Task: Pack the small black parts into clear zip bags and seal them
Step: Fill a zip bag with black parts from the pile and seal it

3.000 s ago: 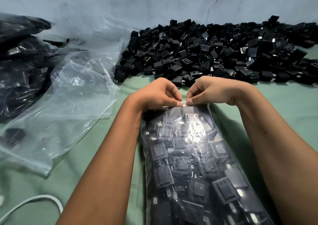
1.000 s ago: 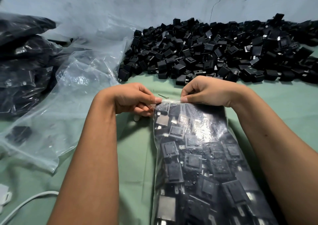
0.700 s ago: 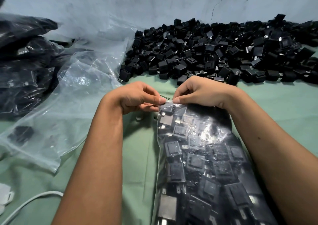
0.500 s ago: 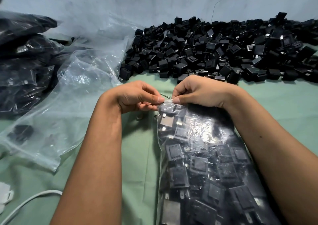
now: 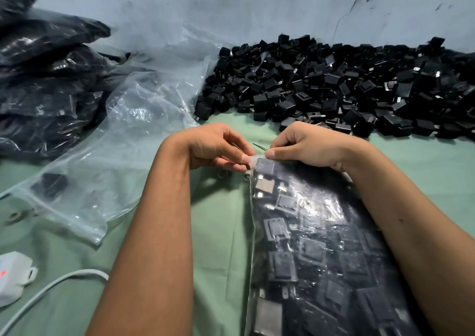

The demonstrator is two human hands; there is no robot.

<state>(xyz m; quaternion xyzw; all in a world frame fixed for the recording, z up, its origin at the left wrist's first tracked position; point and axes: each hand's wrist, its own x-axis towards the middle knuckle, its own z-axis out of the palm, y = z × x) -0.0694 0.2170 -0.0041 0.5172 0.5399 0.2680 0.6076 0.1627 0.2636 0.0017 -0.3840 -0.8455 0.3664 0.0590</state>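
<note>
Clear plastic, glossy and crinkled, is being stretched tight over small black parts packed flat inside the filled zip bag, which is lying on the green desk at near centre-right. Its far top edge is being pinched at the left corner by the left hand and just beside that by the right hand, fingers curled narrowly. Loose black parts are being kept heaped far right, empty clear bags left.
</note>
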